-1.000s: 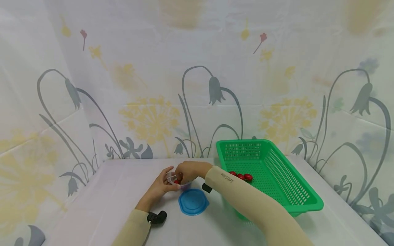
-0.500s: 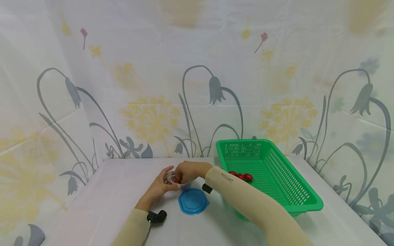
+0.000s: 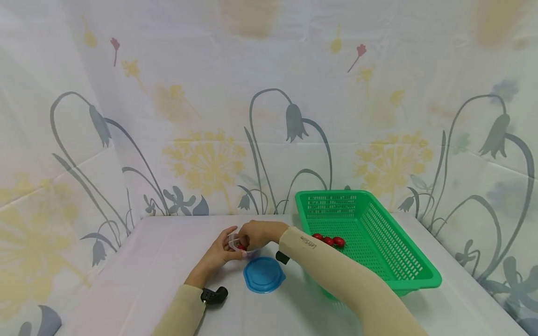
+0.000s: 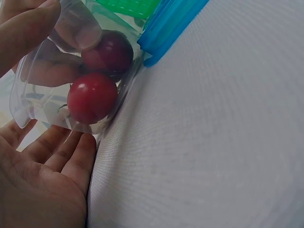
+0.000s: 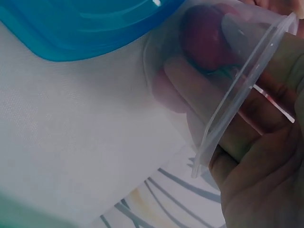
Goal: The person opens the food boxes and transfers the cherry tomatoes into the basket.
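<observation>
A small clear plastic container stands near the middle of the white table, and my left hand grips it from the left with fingers and thumb. My right hand reaches inside over the rim. In the right wrist view its thumb and a finger pinch a cherry tomato with a green stalk, seen through the wall. Another cherry tomato lies beside that one in the left wrist view. The blue lid lies flat on the table, just in front of the container.
To the right stands a green perforated basket, with several tomatoes at its left side. The right forearm passes across its near left part. A flower-printed sheet hangs behind the table.
</observation>
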### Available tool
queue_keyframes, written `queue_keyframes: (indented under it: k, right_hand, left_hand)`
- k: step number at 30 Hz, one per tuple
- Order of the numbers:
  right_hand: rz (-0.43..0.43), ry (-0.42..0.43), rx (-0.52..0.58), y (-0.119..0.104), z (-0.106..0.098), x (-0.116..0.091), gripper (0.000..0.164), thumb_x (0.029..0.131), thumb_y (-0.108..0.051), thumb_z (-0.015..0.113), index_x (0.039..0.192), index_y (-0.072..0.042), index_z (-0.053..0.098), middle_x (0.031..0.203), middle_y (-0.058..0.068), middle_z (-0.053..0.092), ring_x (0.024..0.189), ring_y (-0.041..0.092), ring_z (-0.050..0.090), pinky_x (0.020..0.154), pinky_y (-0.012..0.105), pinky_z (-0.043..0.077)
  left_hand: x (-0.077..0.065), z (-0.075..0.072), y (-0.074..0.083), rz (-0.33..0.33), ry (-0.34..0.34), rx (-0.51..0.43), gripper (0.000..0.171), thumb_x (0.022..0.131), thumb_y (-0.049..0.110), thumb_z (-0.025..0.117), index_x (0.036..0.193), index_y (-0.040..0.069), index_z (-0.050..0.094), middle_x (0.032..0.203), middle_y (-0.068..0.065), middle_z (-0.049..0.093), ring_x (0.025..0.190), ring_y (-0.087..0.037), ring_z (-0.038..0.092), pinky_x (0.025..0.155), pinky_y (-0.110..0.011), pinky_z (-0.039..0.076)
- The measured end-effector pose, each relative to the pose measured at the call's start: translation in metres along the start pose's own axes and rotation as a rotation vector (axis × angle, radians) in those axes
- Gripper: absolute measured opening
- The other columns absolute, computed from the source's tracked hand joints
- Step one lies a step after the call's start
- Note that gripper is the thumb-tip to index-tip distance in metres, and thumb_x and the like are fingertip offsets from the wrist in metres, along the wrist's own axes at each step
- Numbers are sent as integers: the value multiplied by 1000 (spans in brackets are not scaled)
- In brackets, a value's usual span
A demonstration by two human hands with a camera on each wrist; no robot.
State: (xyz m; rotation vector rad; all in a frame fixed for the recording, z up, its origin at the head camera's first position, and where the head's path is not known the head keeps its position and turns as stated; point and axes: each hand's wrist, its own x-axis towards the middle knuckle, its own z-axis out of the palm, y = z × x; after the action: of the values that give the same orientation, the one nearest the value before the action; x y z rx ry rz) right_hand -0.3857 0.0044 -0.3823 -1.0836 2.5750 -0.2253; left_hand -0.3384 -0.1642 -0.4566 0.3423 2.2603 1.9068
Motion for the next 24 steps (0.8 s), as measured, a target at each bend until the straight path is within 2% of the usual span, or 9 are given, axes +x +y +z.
queue_keyframes:
  k: [5,13,19,24]
  right_hand:
    - [-29,2,44,3,-1,-1,10,84,-10,73,88,-18,69,80,-7,62,74,10,56,67,19,51]
    - [-54,39,95,2,-9,-4,15,81,-2,71,88,-15,70,83,-6,62,76,11,55,63,20,51]
    - [-46,73,113,3,-15,-11,17,82,-2,69,92,-15,70,87,-6,64,79,11,57,65,19,51]
    - [-60,95,107,2,-22,-17,14,84,-4,69,95,-13,70,88,-6,63,80,11,57,64,19,52]
  left_hand:
    - [0,1,0,-4,10,12,93,77,16,80,151,14,23,146,-15,39,124,-32,50,102,-47,40]
    - [0,1,-1,9,17,-2,91,77,16,80,149,15,25,146,-15,40,125,-30,50,101,-43,43]
    - [2,1,-2,16,10,-22,90,77,15,80,149,14,25,144,-15,42,125,-30,50,100,-41,44]
    - [1,0,-2,14,8,-1,90,78,16,80,149,13,24,144,-16,43,125,-31,49,101,-43,43]
